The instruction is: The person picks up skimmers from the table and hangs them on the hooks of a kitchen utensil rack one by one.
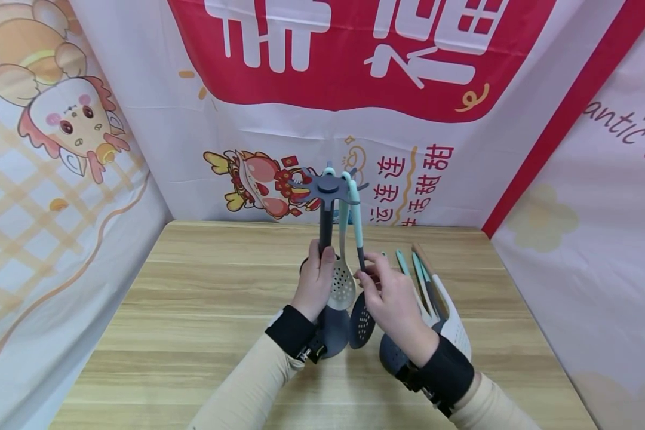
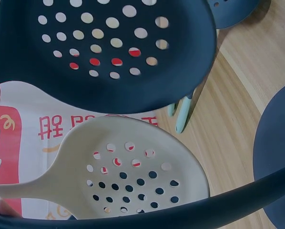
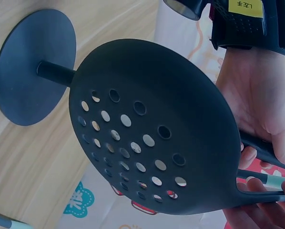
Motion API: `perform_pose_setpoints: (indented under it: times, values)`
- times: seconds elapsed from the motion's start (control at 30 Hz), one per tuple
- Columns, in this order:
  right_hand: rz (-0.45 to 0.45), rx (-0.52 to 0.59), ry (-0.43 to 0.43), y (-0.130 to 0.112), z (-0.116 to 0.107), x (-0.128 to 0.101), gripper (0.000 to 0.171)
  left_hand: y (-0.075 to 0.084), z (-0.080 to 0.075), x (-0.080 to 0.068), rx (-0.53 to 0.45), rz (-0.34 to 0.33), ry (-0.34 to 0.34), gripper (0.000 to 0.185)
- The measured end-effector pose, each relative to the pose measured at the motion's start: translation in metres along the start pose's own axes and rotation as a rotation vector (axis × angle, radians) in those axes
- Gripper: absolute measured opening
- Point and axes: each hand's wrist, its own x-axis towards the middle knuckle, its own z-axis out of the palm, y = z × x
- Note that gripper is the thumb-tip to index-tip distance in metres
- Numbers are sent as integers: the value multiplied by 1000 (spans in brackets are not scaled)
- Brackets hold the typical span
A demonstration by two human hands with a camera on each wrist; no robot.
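Right hand [image 1: 395,295]: raised off the table [image 1: 209,286], thumb and fingers pinching the neck of the dark slotted skimmer.
Dark slotted skimmer [image 1: 362,322]: held bowl-down just right of the post [image 1: 326,224], mint handle [image 1: 356,218] up at the hook ring [image 1: 328,184]; whether it is hooked cannot be told.
Left hand [image 1: 316,278]: fingers wrapped around the post.
Hook ring: hanging or unhooking the skimmer seems the step in hand; the next move likely calls for a steady post and careful alignment.
Cream slotted skimmer [image 1: 342,286]: bowl-down, beside the post.
White slotted turner [image 1: 457,328]: lies right of the post.
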Motion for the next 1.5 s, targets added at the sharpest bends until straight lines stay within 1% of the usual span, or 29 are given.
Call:
perform_pose_setpoints:
  times: [0.23,0.6,0.87,0.97,1.1,1.2,1.5]
  values:
    - [-12,-1,-1,0,4,1,27,-1,0,0,9,-3,4,46]
    - [0,-7,-15,3,9,5,27,-4,-1,1,22,20,4,47]
    - [13,-8,-23,7,13,7,29,-3,-2,2,25,29,2,58]
    - [25,-11,-29,8,15,8,29,-4,-2,3,29,37,1,55]
    - [35,-13,-32,8,16,9,30,-4,-1,3,36,39,3,43]
    - [32,-2,-33,8,16,9,31,-3,-1,3,38,37,5,39]
    - [-11,61,-33,13,16,8,30,-3,-1,2,29,40,6,55]
